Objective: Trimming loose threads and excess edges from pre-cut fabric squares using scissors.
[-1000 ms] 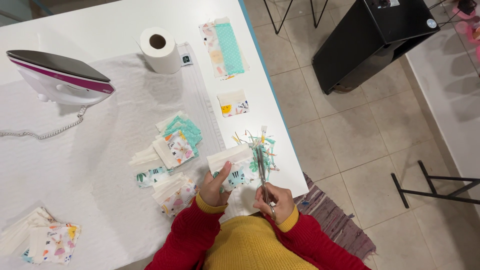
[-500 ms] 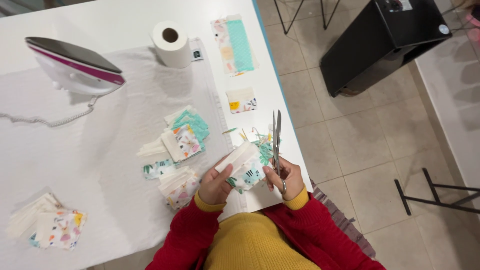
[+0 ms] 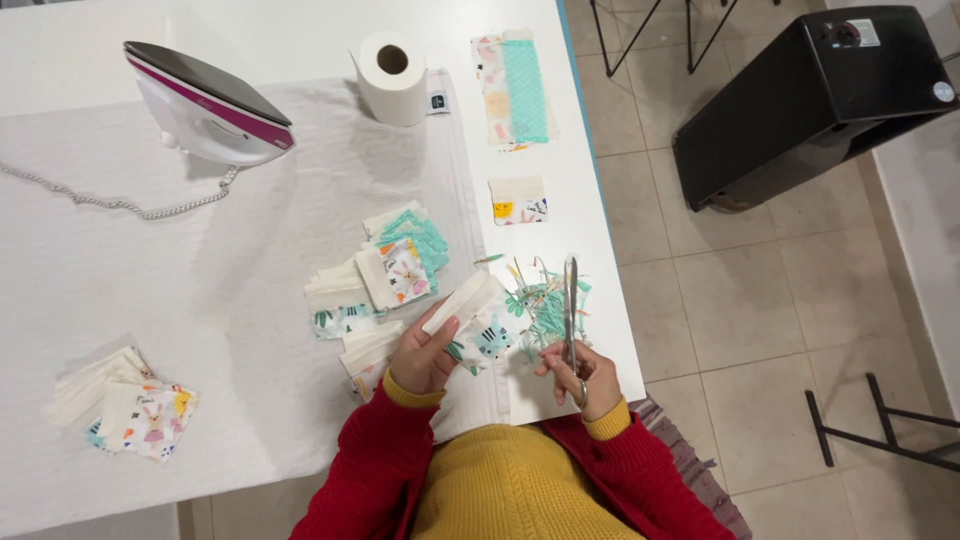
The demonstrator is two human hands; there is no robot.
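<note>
My left hand (image 3: 422,355) grips a small patterned fabric piece (image 3: 478,322) with a white strip along one side, held just above the table's near edge. My right hand (image 3: 580,377) holds slim scissors (image 3: 570,305), blades closed and pointing away from me, right beside the fabric piece. Under the scissors lies a pile of thin teal and coloured fabric trimmings (image 3: 545,298). Stacks of similar patterned squares (image 3: 395,265) lie just beyond my left hand.
A white and magenta iron (image 3: 205,105) with its cord stands at the far left on a white cloth (image 3: 150,290). A paper roll (image 3: 390,75), a long fabric strip (image 3: 512,90), one small square (image 3: 518,200) and another stack (image 3: 130,410) lie about. A black box (image 3: 810,100) sits on the tiled floor.
My right hand has raised the scissors from lying low over the trimmings to pointing straight away. The left hand keeps the fabric piece; the view has shifted slightly.
</note>
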